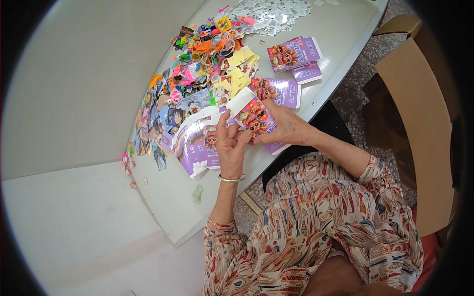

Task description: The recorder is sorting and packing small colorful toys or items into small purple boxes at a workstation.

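Note:
Over the table edge I hold a small purple cardboard box (255, 117) with a picture of colourful cartoon characters and a white end flap standing out at its upper left. My right hand (289, 127) is closed round its right side. My left hand (231, 150) has its fingers curled at the box's left edge, below the white flap. Beneath my hands lies a fanned stack of flattened purple cartons (190, 154). Just beyond the held box is another purple box (289, 91), partly covered by it.
More purple boxes (308, 49) lie at the far right. Beyond the cartons spread piles of small plastic toys (200, 61), picture cards (153, 121), yellow paper pieces (237, 81) and white packets (271, 15). A green translucent piece (197, 194) lies near the front edge. A cardboard carton (412, 123) stands at right.

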The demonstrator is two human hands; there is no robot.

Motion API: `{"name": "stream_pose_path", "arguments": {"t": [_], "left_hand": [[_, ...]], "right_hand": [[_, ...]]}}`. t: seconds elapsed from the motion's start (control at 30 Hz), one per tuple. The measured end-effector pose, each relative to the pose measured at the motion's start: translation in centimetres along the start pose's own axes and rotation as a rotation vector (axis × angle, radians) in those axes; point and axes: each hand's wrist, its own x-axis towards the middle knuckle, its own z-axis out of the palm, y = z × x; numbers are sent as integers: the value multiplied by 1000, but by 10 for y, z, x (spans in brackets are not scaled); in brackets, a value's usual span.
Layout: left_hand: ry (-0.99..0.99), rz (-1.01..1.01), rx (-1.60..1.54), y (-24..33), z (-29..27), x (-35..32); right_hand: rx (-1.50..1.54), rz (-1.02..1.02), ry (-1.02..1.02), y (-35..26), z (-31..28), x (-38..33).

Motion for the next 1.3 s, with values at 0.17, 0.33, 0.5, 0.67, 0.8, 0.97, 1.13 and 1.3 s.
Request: {"name": "stream_pose_path", "arguments": {"t": [0.17,0.33,0.5,0.67,0.8,0.97,1.13,1.3], "left_hand": [[-41,-92,-45,-9,-7,3],[-153,-208,-189,-12,-25,7],[-351,-141,50,22,-6,17],[-550,-266,380,27,-19,20],[-494,-274,321,-5,-24,5],[-324,-16,343,2,-3,2],[-355,164,705,18,-4,8],[-303,149,517,2,-2,4]], "right_hand": [[268,-67,-116,9,-11,-4],[144,-72,-244,11,-20,-9],[127,-120,-291,19,-26,-9],[29,-139,-366,21,-30,-10],[178,-81,-375,20,-30,-9],[199,-79,-372,19,-30,-8],[158,-98,-391,19,-31,-8],[216,-87,-366,17,-31,-9]]}}
